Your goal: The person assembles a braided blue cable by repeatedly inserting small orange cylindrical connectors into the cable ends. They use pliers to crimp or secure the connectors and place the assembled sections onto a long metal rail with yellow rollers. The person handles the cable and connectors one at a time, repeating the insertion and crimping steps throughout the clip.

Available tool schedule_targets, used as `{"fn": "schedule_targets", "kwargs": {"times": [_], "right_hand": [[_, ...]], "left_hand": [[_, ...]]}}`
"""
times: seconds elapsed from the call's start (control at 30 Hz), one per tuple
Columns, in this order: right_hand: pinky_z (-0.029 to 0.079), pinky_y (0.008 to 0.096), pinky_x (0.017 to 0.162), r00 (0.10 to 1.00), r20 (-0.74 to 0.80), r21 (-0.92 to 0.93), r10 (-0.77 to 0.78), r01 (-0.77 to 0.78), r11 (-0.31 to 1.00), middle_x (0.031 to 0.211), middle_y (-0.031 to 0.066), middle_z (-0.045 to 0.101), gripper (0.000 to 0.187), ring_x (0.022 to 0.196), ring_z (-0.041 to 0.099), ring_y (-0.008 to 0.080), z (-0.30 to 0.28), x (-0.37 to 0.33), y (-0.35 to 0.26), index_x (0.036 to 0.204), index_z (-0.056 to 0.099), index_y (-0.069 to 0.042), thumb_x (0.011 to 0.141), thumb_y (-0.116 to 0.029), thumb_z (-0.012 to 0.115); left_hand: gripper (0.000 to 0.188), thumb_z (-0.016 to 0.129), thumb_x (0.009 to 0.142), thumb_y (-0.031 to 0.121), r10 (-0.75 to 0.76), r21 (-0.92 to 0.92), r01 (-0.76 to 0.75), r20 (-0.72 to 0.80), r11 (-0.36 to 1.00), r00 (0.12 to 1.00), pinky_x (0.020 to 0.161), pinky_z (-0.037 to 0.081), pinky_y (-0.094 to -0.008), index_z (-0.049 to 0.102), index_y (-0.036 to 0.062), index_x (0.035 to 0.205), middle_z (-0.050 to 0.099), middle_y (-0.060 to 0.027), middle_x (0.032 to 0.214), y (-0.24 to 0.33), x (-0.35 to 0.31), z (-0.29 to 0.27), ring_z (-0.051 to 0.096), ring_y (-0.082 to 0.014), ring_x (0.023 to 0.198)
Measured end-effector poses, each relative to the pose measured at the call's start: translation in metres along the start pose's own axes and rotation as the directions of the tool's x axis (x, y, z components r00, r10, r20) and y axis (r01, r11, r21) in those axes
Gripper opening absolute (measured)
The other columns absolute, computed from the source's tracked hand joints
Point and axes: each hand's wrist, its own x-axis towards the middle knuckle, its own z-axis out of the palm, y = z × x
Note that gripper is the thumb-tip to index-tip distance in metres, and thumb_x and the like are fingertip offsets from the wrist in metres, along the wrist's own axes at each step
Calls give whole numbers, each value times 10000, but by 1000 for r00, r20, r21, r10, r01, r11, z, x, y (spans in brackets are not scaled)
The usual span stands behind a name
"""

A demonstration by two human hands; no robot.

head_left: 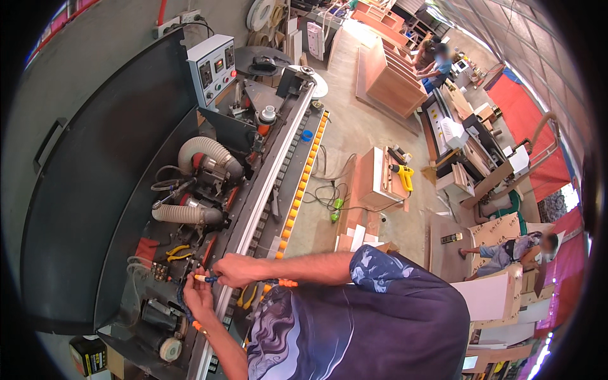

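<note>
Both my hands meet over the edge of a long machine bed. My left hand [200,296], palm up, has its fingers curled round a thin blue segmented hose with an orange-and-white tip [201,277]. My right hand [235,270] comes in from the other side and pinches the blue part of the same hose near that tip. More blue segmented hose [182,303] with an orange end [199,327] lies along my left wrist. Yellow-handled pliers [178,253] rest on the bed beyond my hands; another yellow-handled tool [247,296] lies nearer my body.
The machine has a raised dark cover [101,190], ribbed suction hoses [209,155], a control box [212,69], a metal rail [269,183] and yellow rollers [304,177]. A yellow heat gun [403,177] sits on a wooden cabinet [373,180]. Other people [437,66] work farther off.
</note>
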Motion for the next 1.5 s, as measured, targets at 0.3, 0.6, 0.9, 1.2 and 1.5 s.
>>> {"fn": "schedule_targets", "kwargs": {"times": [0.3, 0.6, 0.9, 1.2, 1.5], "right_hand": [[552, 543, 765, 992, 10, -70, -122, 122, 990, 843, 262, 716, 263, 881, 714, 477, 1, 14, -11, 976, 689, 42, 855, -189, 730], [546, 531, 754, 990, -44, -11, -135, 135, 991, 830, 261, 702, 240, 875, 711, 471, 22, 15, 13, 948, 681, 57, 803, -127, 737], [545, 545, 798, 990, -12, -36, -139, 138, 990, 878, 278, 696, 199, 924, 694, 493, 23, 29, -4, 934, 649, 71, 786, -59, 675], [550, 558, 898, 981, -60, -59, -182, 179, 982, 1021, 305, 692, 353, 1024, 673, 504, 21, 23, -14, 1112, 670, 55, 768, -22, 641], [577, 410, 722, 987, -101, 16, -123, 125, 992, 878, 198, 733, 242, 778, 738, 292, 36, 25, -12, 1084, 724, 20, 906, -138, 768]], "left_hand": [[249, 529, 1120, 196, -31, -166, 18, -73, 986, 997, 1056, 618, -489, 599, -31, 1195, 677, -184, 1214, 5, -4, 3, 705, -299, 1170], [287, 501, 1138, 232, 78, -193, -117, -200, 974, 977, 1063, 622, -500, 590, -39, 1174, 677, -178, 1219, -6, 18, -4, 711, -300, 1155], [253, 594, 1084, 205, 38, -239, -72, -145, 968, 989, 1069, 614, -479, 586, -35, 1164, 680, -180, 1201, -4, 19, -8, 716, -291, 1135], [195, 614, 1037, 163, 70, -170, -68, 6, 983, 997, 1003, 633, -445, 629, -25, 1092, 701, -183, 1115, -6, 30, -24, 715, -308, 1067], [343, 512, 1126, 320, 98, -405, -119, -71, 907, 993, 1027, 596, -571, 591, -6, 1195, 666, -188, 1140, -21, 20, -4, 711, -355, 1081]]}}
